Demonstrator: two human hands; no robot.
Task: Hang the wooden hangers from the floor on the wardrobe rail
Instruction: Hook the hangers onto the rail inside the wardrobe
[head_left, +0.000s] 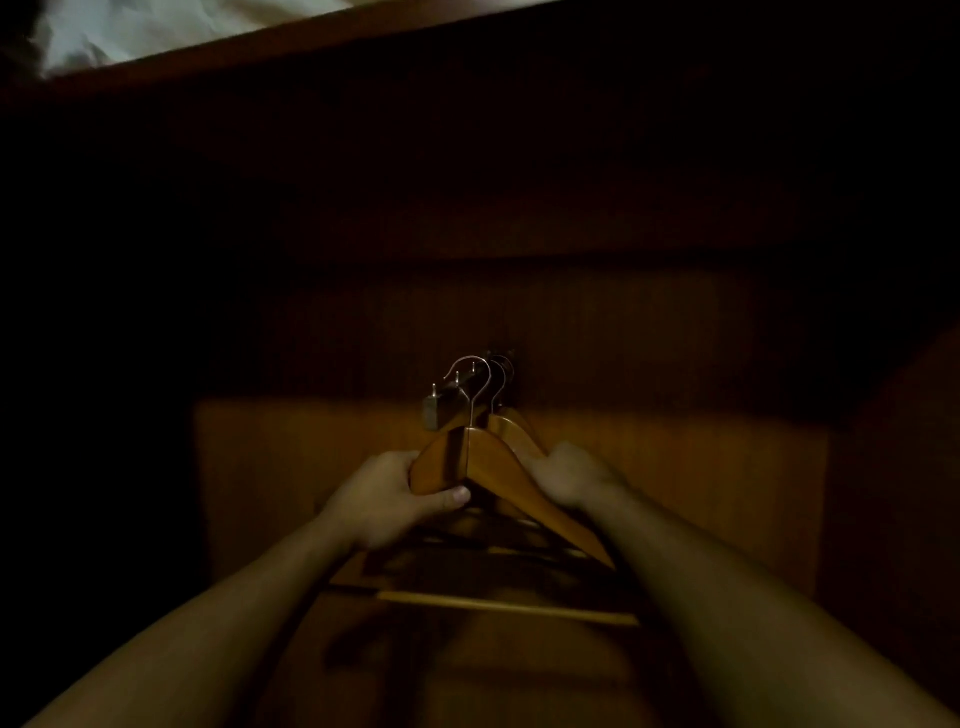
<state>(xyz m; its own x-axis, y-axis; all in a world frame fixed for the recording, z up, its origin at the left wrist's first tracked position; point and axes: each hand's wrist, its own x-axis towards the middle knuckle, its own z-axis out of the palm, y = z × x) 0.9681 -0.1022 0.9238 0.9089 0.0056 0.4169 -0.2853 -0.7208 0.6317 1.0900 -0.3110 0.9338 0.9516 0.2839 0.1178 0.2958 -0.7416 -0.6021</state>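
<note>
1. Hangers (498, 467), wooden ones, are riding as one tight bunch between your two hands, well off the floor and up inside the wardrobe, in front of its lit back panel (675, 457).
2. You're carrying them stacked face to face so the metal hooks (470, 374) are lining up. I'd judge that's for sending them on together rather than singly.
3. Those hooks are reaching the near end of the wardrobe rail (441, 402), the grey bar poking toward you with small pins on top. The front hook is arching right at it, but whether it's sitting over the bar I cannot tell in this gloom.
4. Your left hand (395, 493) is gripping the left shoulder of the front hanger, fingers curling round behind the wood and the thumb (460, 496) pressing in under its lower edge.
5. Your right hand (571, 475) is blurring, but it's wrapping over the right shoulders of the bunch. How many hangers it's clamping I cannot tell.
6. Both forearms are stretching forward and converging, with the hands sitting level either side of the necks. That's steadying the stack so it isn't fanning out.
7. Trouser bars (509, 605) are hanging below your wrists, mostly in shadow.
</note>
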